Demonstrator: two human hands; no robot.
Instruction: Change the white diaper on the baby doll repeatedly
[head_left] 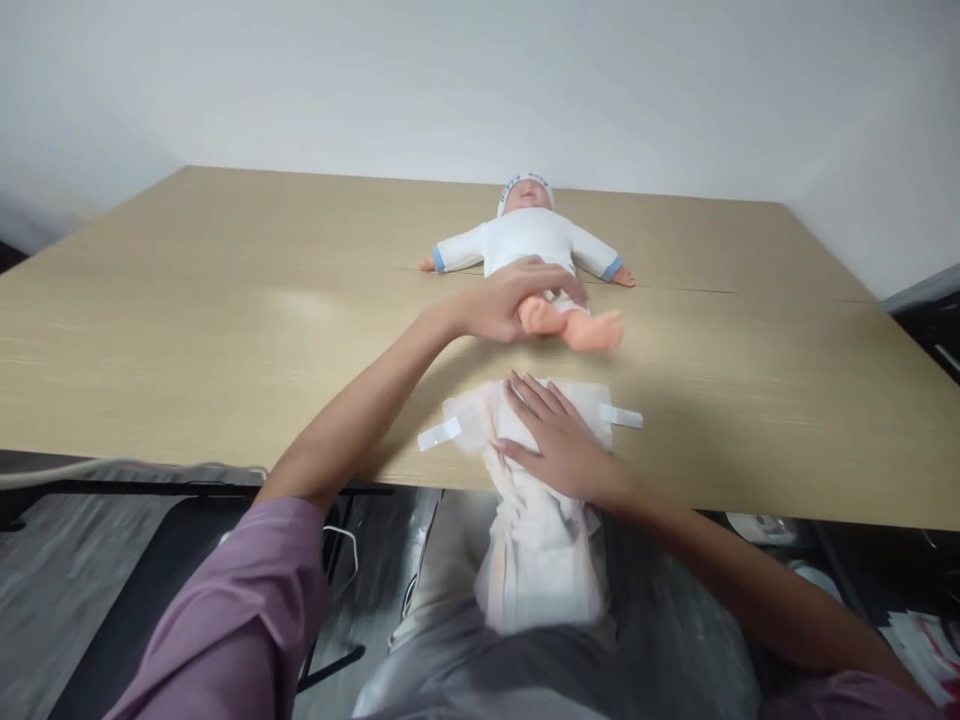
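A baby doll (529, 240) in a white top with blue cuffs and a printed cap lies on its back on the table, feet toward me. My left hand (510, 295) is closed around the doll's legs, its fingers partly hidden behind them. An unfolded white diaper (540, 570) lies at the table's front edge, its lower half hanging over toward my lap. Both side tabs of the diaper are spread outward. My right hand (555, 435) rests flat on the diaper's upper part, fingers stretched out.
The wooden table (225, 300) reaches back to a white wall (375, 80). At the front left a white cable (135, 468) runs along the table edge. A dark chair seat (150, 600) stands below on the left. Papers or packets (922, 650) are at the lower right.
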